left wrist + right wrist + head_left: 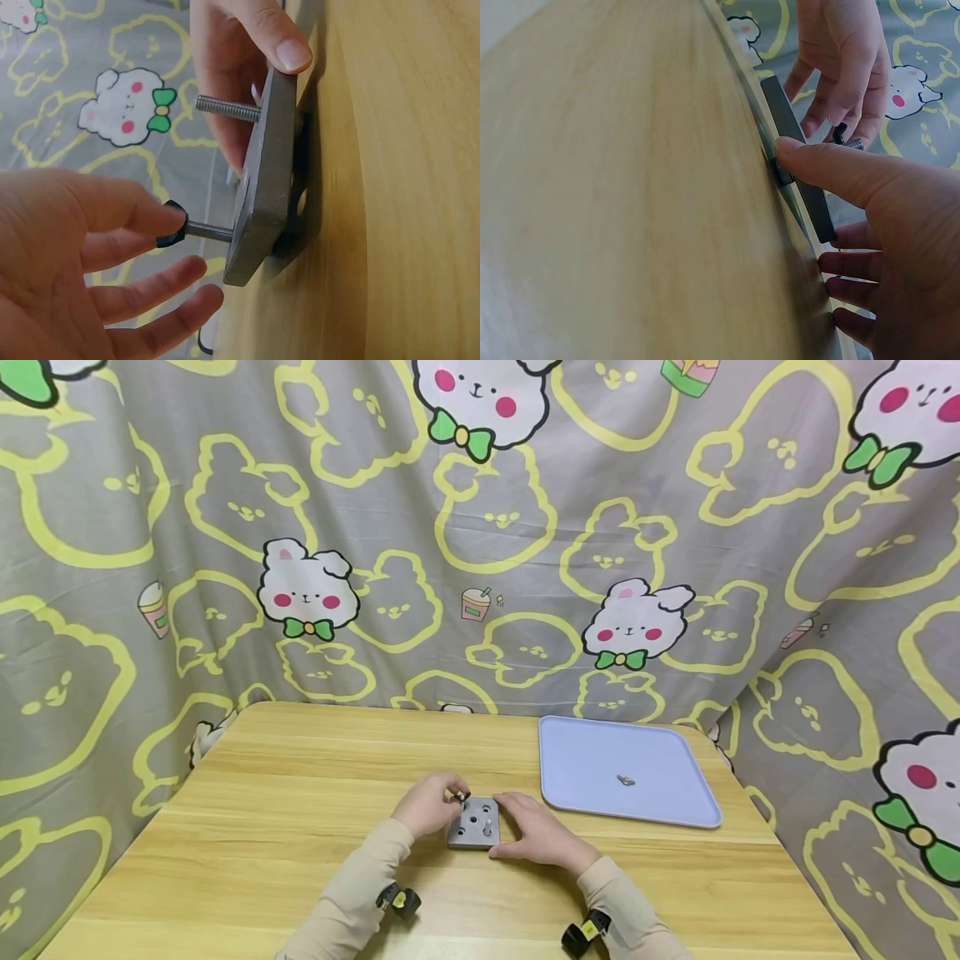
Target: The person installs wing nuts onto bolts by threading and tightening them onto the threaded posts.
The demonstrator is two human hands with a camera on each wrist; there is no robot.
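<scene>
A grey square metal plate (474, 837) with several holes lies before me, raised a little off the tabletop in the wrist views. One threaded stud (232, 109) stands up from it near the right hand. My left hand (429, 806) pinches a black knob (174, 223) between thumb and index finger, at the end of a second threaded rod (210, 231) at the plate's far left corner. The other left fingers are spread loosely. My right hand (542, 833) holds the plate's right side, thumb at the near corner and fingertips at the far one.
On the wooden table (315, 760), a light blue tray (592, 752) lies at the back right, with small metal pieces (626, 781) on it. A patterned curtain (495, 652) hangs behind and at both sides. Each wrist wears a black camera strap.
</scene>
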